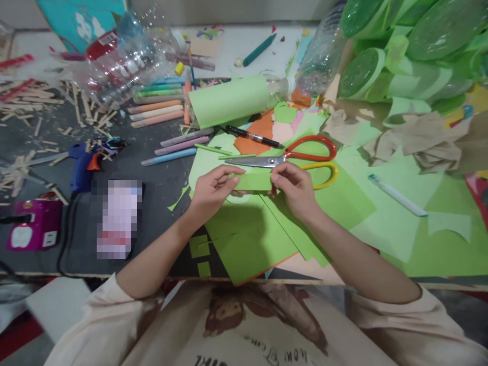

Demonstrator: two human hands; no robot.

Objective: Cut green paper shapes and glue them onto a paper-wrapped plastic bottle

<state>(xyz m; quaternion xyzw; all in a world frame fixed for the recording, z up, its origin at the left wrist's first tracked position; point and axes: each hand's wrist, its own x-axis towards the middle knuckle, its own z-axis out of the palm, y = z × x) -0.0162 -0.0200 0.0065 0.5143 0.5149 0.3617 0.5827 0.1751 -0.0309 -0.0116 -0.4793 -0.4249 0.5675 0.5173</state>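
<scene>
A small green paper strip (253, 181) is stretched level between my two hands. My left hand (214, 189) pinches its left end between thumb and fingers, and my right hand (293, 187) pinches the right end. Just beyond the strip lie scissors (272, 160) with one red and one yellow handle loop, blades pointing left. Under my hands are overlapping sheets of green paper (240, 229). Behind the scissors a black pen (254, 136) rests at a slant. Farther back, a plastic bottle (232, 99) wrapped in light green paper lies on its side.
At left are a phone (117, 218), a blue glue gun (81, 165), a purple power box (35, 223) and scattered wooden sticks (30, 101). Colored markers (177, 145) lie left of the paper. Crumpled brown paper (415, 137) and green bottle pieces (415, 71) fill the right.
</scene>
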